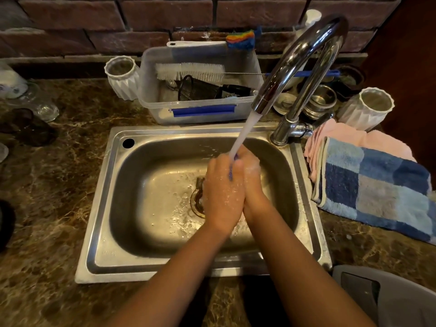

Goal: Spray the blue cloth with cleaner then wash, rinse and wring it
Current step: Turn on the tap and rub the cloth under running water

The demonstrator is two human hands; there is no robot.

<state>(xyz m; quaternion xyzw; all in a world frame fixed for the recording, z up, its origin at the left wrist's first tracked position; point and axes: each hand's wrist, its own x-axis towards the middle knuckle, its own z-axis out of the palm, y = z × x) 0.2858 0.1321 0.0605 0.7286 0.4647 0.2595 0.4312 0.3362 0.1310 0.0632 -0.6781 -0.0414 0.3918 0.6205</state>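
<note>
- The counter [70,208] of brown marbled stone ran under a brick wall [118,20]
- The steel sink [101,208] sat in the middle of it, its basin wet, the drain [197,204] partly hidden behind the hands
- A checked blue towel [377,192] lay on the counter right of the sink, over a pink cloth [354,138]
- A clear tub [151,100] stood just behind the sink, with a white brush [188,72] and a black mesh basket [198,90] inside
- The chrome tap [302,62] arched from the sink's back right corner, and its stream [243,135] fell onto the hands
- Two white ribbed vases stood on the counter, one [120,76] left of the tub, the other [368,107] right of the tap
- The left hand [223,192] and right hand [253,182] were pressed together palm to palm over the basin, wet and a little soapy, fingers closed round the cloth
- The blue cloth [231,173] was squeezed between the two palms under the stream, only a thin blue edge showing in the gap between them
</note>
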